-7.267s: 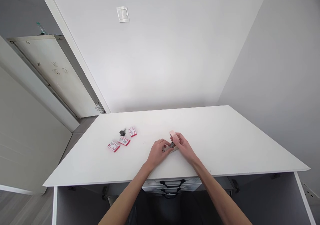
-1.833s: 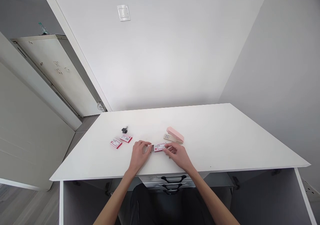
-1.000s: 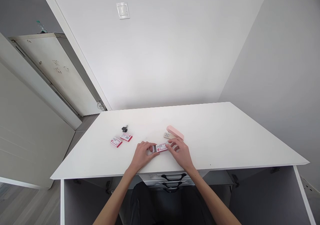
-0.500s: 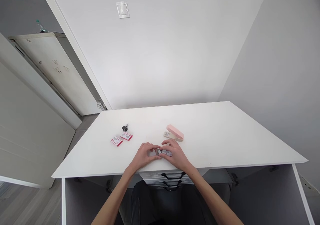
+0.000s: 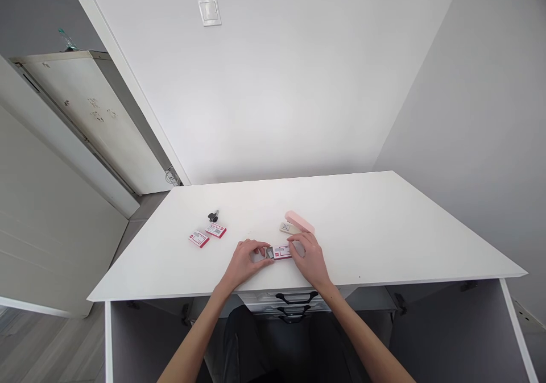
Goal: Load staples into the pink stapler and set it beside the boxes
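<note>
Wears dark trousers [image 5: 242, 329], close to black over both thighs, with a bluish-grey strip [image 5: 230, 353] down the left leg. Fades into deep shadow toward the right, too dark to make out seams or pockets. Shows a bare left hand [image 5: 244, 262] and bare right hand [image 5: 310, 259], with slim, tapering fingers [image 5: 258, 244], and slender forearms [image 5: 197, 327], bare down to the near edge.

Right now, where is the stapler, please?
In the head view, the pink stapler lies on the desk, slightly right of centre, just beyond the right hand and the box.
</note>
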`<state>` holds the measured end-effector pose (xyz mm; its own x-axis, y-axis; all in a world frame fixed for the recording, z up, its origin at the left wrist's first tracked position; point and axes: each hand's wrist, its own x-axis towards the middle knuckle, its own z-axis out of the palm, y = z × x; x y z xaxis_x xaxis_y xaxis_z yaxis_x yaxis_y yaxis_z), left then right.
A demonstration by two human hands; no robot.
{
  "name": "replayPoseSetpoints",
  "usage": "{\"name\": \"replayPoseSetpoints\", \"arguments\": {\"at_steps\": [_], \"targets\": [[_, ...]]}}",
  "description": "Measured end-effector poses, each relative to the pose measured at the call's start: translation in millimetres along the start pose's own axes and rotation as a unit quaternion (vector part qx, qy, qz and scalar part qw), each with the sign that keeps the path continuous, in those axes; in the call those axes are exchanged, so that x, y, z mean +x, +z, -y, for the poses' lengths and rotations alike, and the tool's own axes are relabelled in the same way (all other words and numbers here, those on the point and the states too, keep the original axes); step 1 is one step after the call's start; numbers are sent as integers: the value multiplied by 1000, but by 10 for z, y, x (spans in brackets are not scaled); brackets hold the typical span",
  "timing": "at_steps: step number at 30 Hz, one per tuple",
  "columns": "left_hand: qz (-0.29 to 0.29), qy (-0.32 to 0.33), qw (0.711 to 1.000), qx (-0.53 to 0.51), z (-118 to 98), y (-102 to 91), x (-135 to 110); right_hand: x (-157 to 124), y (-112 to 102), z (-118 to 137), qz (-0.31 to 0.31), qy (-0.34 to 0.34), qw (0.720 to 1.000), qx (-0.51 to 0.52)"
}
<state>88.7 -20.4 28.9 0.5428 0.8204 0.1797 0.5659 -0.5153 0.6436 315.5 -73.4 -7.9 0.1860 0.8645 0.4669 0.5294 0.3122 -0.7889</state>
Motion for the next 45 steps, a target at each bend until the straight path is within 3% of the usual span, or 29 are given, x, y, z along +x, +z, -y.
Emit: {"name": "replayPoseSetpoints", "arguments": {"at_steps": [7,13,20,25,33,45], "targets": [[-6,-10,1000,3,-19,18,-4,-5,20,-46,56,57,997,15],[-12,-11,1000,10,-12,43,12,10,10,6,83,36,995,38],[21,-3,1000,-19,3,31,9,8,-7,53,133,-10,989,67],[6,-5,1000,-18,-13,48,13,0,7,49,149,-19,987,54],[-3,-12,1000,-8,-45,45,14,3,24,-19,78,10,997,23],[26,1,1000,-11,-12,47,14,-14,18,94,173,-61,982,48]]}}
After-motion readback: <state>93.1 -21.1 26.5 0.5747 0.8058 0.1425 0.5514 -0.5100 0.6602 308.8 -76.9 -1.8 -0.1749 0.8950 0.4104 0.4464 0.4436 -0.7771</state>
